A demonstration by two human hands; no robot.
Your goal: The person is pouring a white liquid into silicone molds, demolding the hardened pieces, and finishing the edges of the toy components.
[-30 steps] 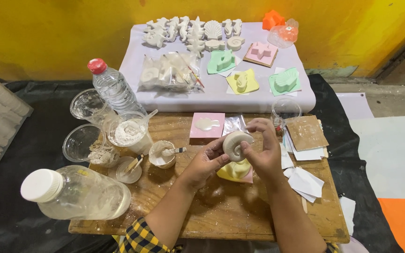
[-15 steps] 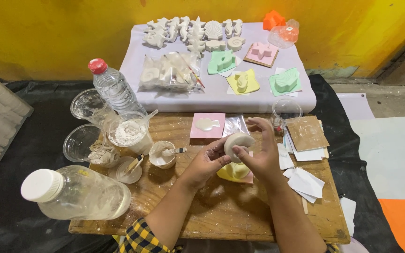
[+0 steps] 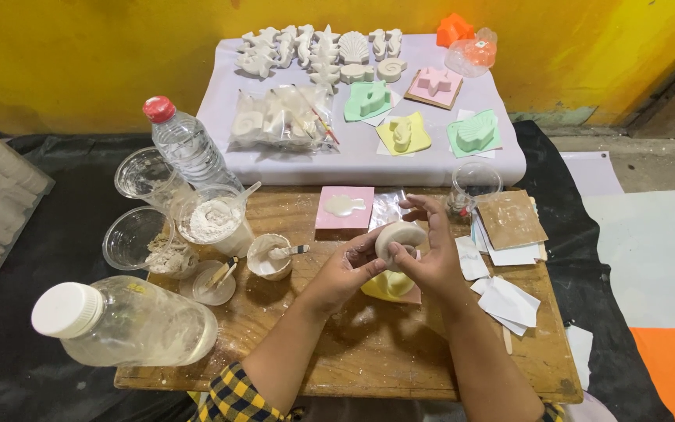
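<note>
Over the wooden table (image 3: pixel 353 352), the left hand (image 3: pixel 345 270) and right hand (image 3: pixel 431 254) both close their grip on a round white plaster spiral cast (image 3: pixel 400 237), fingers hiding its lower edge. Beneath it a yellow mould (image 3: pixel 388 287) lies mostly covered. Farther off sits a pink mould with white filling (image 3: pixel 344 207); the white plaster figures (image 3: pixel 314 47) at the back are too small to tell apart.

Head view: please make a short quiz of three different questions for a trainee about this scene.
1. True or false: both hands hold the white cast.
2. What lies on the table right under the hands? A) yellow mold B) orange box C) a knife
3. What colour is the cap of the upright bottle?

Key: 1 true: left hand and right hand both grip it. 2 A. 3 red.
</note>
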